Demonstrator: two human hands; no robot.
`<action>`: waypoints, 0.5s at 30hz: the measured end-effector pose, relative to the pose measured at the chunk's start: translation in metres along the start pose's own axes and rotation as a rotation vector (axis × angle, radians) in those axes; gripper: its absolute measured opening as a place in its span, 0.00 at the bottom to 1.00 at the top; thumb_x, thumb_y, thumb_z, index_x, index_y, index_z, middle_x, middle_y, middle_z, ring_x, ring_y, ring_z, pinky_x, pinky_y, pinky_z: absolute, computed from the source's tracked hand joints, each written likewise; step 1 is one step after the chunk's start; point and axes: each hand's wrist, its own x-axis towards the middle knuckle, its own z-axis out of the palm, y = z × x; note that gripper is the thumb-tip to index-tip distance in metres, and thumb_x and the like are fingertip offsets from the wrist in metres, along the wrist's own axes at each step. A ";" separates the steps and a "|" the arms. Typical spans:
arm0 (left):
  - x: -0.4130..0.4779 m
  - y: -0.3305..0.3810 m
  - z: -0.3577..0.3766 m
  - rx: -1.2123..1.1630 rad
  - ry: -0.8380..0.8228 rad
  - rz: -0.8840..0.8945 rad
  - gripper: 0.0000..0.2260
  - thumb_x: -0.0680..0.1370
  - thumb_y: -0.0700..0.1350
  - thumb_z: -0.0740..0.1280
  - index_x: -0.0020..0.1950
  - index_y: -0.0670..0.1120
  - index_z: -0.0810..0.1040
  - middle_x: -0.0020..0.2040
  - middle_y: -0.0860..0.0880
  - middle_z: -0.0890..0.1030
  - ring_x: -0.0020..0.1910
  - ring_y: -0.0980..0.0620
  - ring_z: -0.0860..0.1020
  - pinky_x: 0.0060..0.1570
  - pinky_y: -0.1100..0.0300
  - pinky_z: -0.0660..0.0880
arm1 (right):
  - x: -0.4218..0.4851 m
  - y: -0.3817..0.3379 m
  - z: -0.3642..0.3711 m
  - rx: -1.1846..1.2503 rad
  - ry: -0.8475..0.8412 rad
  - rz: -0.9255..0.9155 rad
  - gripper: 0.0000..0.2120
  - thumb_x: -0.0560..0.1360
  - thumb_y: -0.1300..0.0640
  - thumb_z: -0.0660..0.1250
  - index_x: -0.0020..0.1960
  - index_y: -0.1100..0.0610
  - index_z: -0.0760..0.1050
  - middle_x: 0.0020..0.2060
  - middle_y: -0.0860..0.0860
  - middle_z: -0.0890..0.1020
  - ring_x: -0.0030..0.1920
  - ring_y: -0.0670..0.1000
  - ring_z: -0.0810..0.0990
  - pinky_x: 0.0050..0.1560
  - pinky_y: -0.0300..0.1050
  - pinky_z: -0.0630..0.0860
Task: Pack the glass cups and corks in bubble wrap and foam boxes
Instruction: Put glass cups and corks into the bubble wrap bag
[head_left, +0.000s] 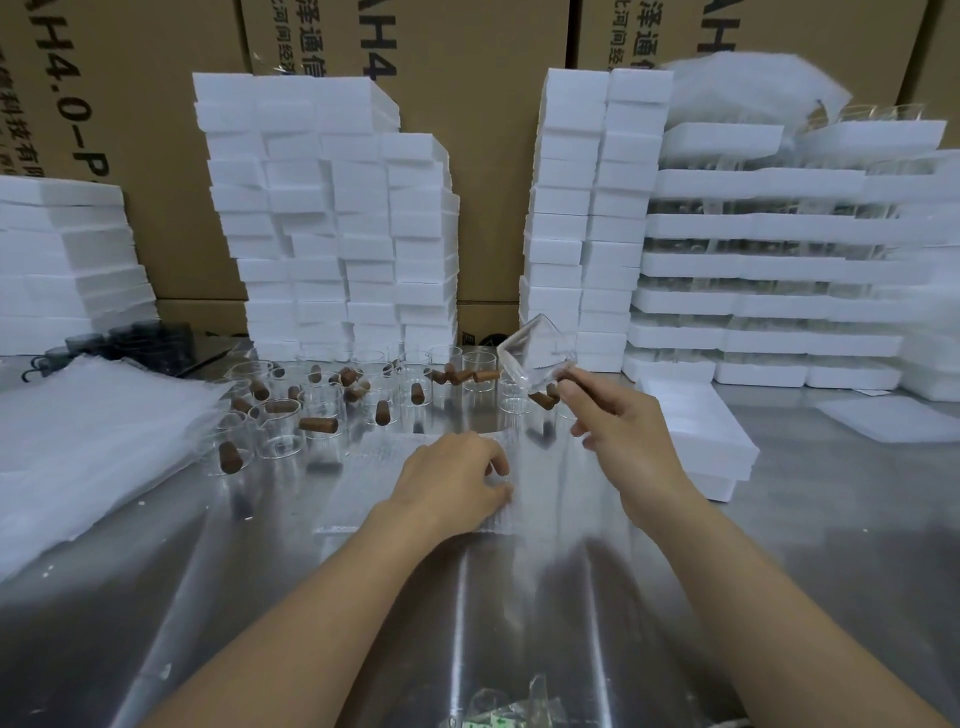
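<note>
Hands first, from left to right. The left hand lies palm down on a sheet of bubble wrap spread flat on the shiny metal table, its fingers curled and pressing the sheet near its right edge; it grips nothing. The right hand is raised just above the table, thumb and fingers pinched on a clear glass cup held tilted in the air, with what looks like a brown cork caught against the fingertips.

Judging by this, the step in hand is bringing one cup to the sheet for wrapping. The next move likely calls for laying the cup on the bubble wrap beside the left hand, then rolling the sheet around it while the left hand keeps the sheet from sliding on the slick metal.

Scanning the scene left to right: a loose pile of more bubble wrap sheets sits on the near left. Beyond the hands, many more glass cups stand crowded together with corks scattered among and inside them. Just to the right of the right hand lies a low white foam box. Tall stacks of foam boxes rise along the far edge of the table, in front of cardboard cartons.
</note>
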 end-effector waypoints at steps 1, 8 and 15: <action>-0.001 0.001 0.000 -0.005 0.007 -0.004 0.10 0.81 0.58 0.70 0.60 0.57 0.84 0.54 0.58 0.82 0.51 0.53 0.78 0.46 0.56 0.70 | -0.001 -0.001 0.001 0.012 -0.018 0.032 0.07 0.81 0.51 0.71 0.51 0.39 0.86 0.46 0.41 0.88 0.33 0.42 0.77 0.37 0.32 0.76; -0.002 0.004 -0.004 0.000 0.098 -0.069 0.06 0.82 0.48 0.68 0.51 0.56 0.85 0.49 0.58 0.85 0.47 0.55 0.78 0.44 0.58 0.70 | -0.001 -0.003 -0.003 0.160 -0.150 0.301 0.12 0.84 0.47 0.67 0.60 0.51 0.84 0.50 0.48 0.89 0.35 0.44 0.81 0.38 0.37 0.74; 0.001 0.008 -0.012 -0.131 0.334 -0.121 0.05 0.84 0.51 0.67 0.51 0.57 0.83 0.49 0.59 0.82 0.49 0.56 0.79 0.44 0.55 0.75 | 0.000 -0.001 -0.004 0.126 -0.198 0.416 0.10 0.82 0.50 0.71 0.59 0.55 0.83 0.52 0.52 0.89 0.37 0.46 0.85 0.36 0.37 0.75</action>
